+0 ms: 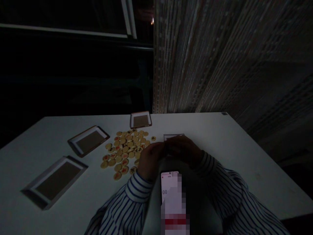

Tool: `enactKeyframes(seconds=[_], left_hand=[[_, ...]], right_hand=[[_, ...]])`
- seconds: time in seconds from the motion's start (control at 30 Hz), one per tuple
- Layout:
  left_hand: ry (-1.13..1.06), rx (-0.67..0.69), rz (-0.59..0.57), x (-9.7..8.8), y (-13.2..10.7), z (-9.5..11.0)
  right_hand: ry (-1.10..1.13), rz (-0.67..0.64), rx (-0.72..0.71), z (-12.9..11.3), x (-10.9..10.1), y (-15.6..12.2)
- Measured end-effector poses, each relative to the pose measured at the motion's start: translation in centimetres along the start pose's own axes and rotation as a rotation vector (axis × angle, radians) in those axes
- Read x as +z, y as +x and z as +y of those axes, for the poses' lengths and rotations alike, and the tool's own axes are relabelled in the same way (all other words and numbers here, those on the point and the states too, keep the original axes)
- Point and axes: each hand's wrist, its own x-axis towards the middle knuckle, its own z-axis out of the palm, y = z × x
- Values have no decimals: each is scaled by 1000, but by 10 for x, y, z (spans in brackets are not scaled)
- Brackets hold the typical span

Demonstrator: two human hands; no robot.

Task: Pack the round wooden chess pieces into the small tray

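Observation:
My left hand (150, 160) and my right hand (184, 148) meet over the white table, in front of me. Their fingers are curled and come together; deep shadow blurs where they touch. No object shows in either hand. Just behind them is a small shallow box (174, 135), mostly covered by my hands. To the left of my left hand lies a loose heap of round wooden Chinese chess pieces (125, 149), several with red or black characters. A lit phone (171, 195) with a timer on its screen lies nearer to me, between my forearms.
Three shallow open boxes stand about the heap: one at the back (141, 120), one at the left (88, 141) and a larger one (55, 181) nearer. A single piece (153, 138) lies apart. A string curtain (195, 55) hangs behind the table. The room is dark.

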Motion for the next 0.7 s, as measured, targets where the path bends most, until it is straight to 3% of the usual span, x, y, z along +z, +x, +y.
enactKeyframes(seconds=[0.13,0.33,0.47,0.7], left_hand=[[174,83,-12,-1,4,-2],[651,327,-15,-11,9,-19],[794,411,-69,-12,11,-33],[881,416,-111,-10,14,-50]], right_hand=[[-42,-154,77,3,-15,6],[-136,-311,247,9,-32,11],[-155,-407,251,15,-29,14],[-113,-513,195,25,-6,18]])
